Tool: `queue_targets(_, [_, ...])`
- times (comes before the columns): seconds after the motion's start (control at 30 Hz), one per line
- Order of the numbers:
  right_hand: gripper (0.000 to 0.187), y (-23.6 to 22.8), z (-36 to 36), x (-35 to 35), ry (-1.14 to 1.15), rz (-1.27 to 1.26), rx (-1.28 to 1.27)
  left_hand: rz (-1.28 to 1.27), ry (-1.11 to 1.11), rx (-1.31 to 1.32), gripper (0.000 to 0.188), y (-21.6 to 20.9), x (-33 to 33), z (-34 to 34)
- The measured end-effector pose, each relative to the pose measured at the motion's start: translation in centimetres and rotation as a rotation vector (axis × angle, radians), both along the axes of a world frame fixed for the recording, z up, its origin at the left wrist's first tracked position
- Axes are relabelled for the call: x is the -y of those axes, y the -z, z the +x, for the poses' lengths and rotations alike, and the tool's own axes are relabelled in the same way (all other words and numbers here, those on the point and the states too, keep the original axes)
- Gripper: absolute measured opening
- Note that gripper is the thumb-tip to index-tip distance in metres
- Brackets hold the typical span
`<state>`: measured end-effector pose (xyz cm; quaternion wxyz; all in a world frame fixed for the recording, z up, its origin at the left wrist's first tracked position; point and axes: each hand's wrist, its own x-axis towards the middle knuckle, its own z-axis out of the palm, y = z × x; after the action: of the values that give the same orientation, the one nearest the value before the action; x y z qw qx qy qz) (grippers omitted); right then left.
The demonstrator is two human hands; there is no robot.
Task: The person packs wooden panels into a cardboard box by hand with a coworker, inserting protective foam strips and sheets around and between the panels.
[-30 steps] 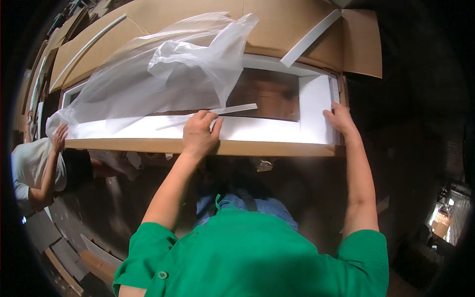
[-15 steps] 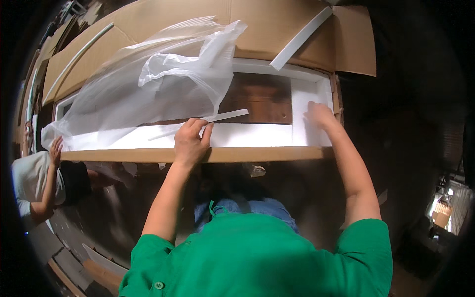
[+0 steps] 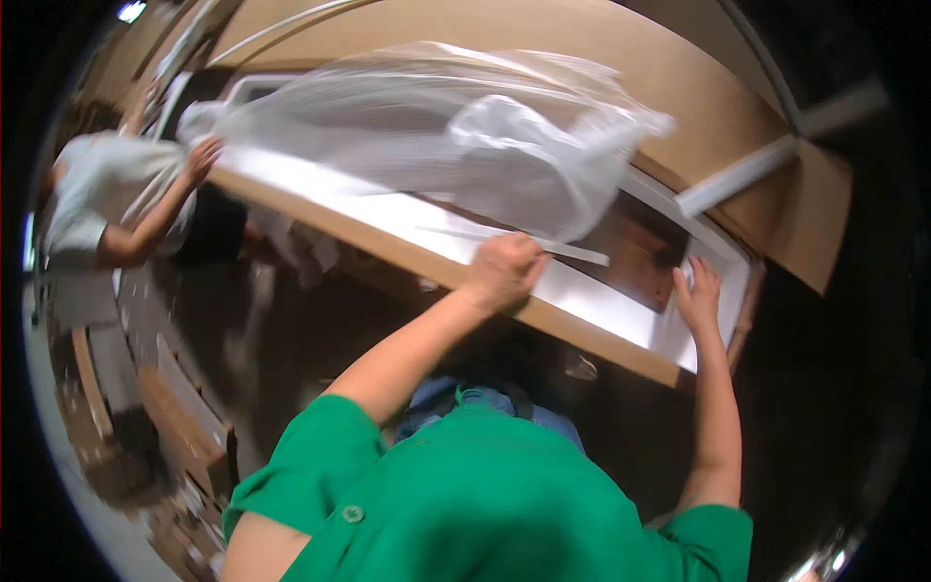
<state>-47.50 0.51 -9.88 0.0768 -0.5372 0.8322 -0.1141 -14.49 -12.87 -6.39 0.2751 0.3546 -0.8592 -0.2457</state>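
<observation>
A long open cardboard box [image 3: 436,276] lies before me, lined with white foam [image 3: 320,194]. Inside is a dark reddish-brown panel with a glossy, wood-like surface [image 3: 635,254]. A crumpled translucent plastic sheet [image 3: 388,107] covers much of it. My left hand [image 3: 506,270] is closed around a thin white strip [image 3: 580,254] above the near edge of the box. Towards the right end, my right hand [image 3: 700,291] has its fingers spread over the foam beside the panel's end; whether they touch it I cannot tell.
A co-worker in a pale shirt [image 3: 126,194] stands at the box's left end, a hand [image 3: 202,160] at its corner. A white foam bar [image 3: 737,177] lies across the raised far flap [image 3: 679,78]. Boards and cardboard pieces [image 3: 184,427] are stacked at lower left.
The view has swung, so the box now slants down to the right. My right hand has spread its fingers nearer the brown panel's end. My left hand still holds the strip.
</observation>
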Motion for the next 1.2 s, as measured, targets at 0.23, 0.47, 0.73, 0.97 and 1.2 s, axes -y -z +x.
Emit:
queue_targets(0.23, [0.06,-12.6,18.4,11.9,-0.401,-0.672,0.22,0.005,-0.035,-0.022,0.014,-0.2,-0.6,2.2])
queue_targets(0.47, [0.029,-7.2,14.7,16.5,-0.325,-0.546,0.062,0.048,-0.096,-0.387,0.011,1.4,6.0,3.5])
queue_targets(0.73, [0.021,-6.2,7.7,-3.7,0.683,-0.357,0.618,0.315,-0.256,0.951,0.089,-1.3,17.2,17.9])
queue_targets(0.97, [0.05,-9.2,6.0,-5.4,0.769,0.086,-0.095,0.513,-0.19,0.879,0.073,-1.5,20.0,14.8])
queue_targets(1.2, [0.027,-14.6,8.0,-0.4,0.658,-0.552,-0.46,0.109,0.028,0.777,0.094,0.5,13.8,7.5])
